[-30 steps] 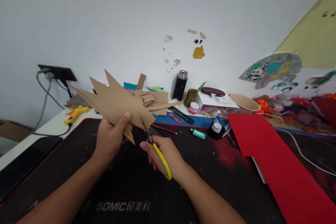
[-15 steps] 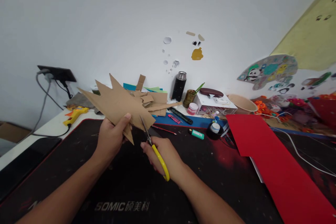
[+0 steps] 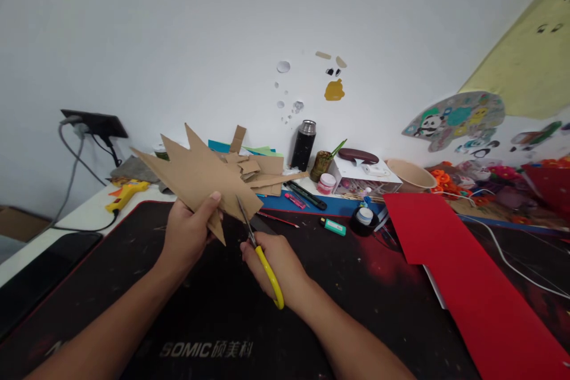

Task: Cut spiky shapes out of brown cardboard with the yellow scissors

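Note:
My left hand (image 3: 189, 234) grips a spiky brown cardboard cutout (image 3: 200, 175) by its lower edge, thumb on top, and holds it up above the black desk mat (image 3: 222, 320). My right hand (image 3: 278, 264) is closed around yellow-handled scissors (image 3: 260, 252). The blades point up and left and meet the cutout's lower right edge near a pointed tip.
Cardboard scraps (image 3: 258, 172) are piled behind the cutout. A yellow glue gun (image 3: 124, 193) lies at the left. A red sheet (image 3: 463, 273) covers the right side. A black flask (image 3: 303, 145), small jars, a green lighter (image 3: 333, 227), a tape roll (image 3: 363, 219) and a bowl (image 3: 412, 175) stand along the wall.
The cutout has shifted slightly right and the scissor blades sit a little deeper at its edge. Both hands stay almost in place.

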